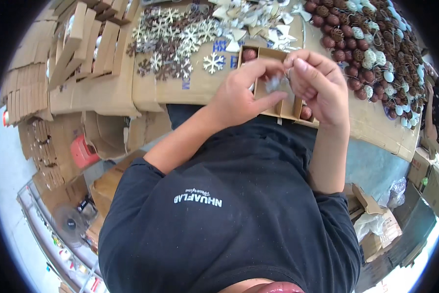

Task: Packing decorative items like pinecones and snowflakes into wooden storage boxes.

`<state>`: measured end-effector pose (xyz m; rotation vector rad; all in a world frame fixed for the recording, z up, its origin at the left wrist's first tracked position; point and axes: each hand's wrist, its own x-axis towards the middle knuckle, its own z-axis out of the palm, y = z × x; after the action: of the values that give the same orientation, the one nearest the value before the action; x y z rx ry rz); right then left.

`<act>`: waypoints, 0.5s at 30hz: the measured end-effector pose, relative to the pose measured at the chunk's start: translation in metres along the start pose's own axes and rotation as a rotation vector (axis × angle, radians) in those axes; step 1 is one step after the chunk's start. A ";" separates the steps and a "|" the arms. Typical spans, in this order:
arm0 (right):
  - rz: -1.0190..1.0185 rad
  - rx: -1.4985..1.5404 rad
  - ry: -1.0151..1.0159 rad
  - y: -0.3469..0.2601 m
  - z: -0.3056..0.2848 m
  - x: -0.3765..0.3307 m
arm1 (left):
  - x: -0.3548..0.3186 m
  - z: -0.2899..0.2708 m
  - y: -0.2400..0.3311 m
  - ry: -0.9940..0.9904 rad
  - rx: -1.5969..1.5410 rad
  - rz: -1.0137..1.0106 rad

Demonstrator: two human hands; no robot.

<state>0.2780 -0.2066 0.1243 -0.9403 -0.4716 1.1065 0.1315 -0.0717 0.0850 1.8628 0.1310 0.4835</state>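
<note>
Both of my hands are raised over a shallow cardboard box with dividers (282,108). My left hand (241,93) curls round a small whitish-grey piece (275,84), blurred by motion, its thumb stretched out below it. The fingertips of my right hand (322,80) pinch close to the left index finger; what they hold is too small to make out, and the other fingers are curled in. One reddish-brown ball (249,54) lies in the box's far left compartment, another ball (306,113) in the near right one. My hands hide much of the box.
White and brown snowflakes (180,36) spread over the cardboard-covered table (180,93), with pale cut-out shapes (256,22) beside them. Strung brown, white and light-blue balls (368,53) heap at right. Filled divider boxes (90,41) stack at left. A red container (84,152) and a fan (70,223) stand lower left.
</note>
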 end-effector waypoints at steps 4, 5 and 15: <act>0.019 0.045 0.021 -0.005 -0.010 -0.013 | 0.007 0.004 -0.002 -0.120 -0.185 -0.171; -0.015 0.053 0.038 -0.004 -0.011 -0.016 | 0.005 0.002 -0.002 -0.161 -0.246 -0.283; -0.644 -1.425 0.178 0.024 0.003 -0.049 | 0.019 0.025 -0.019 0.030 -0.760 -0.629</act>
<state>0.2431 -0.2467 0.1118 -1.8784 -1.3600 -0.0672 0.1619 -0.0811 0.0653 0.9917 0.4664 0.0870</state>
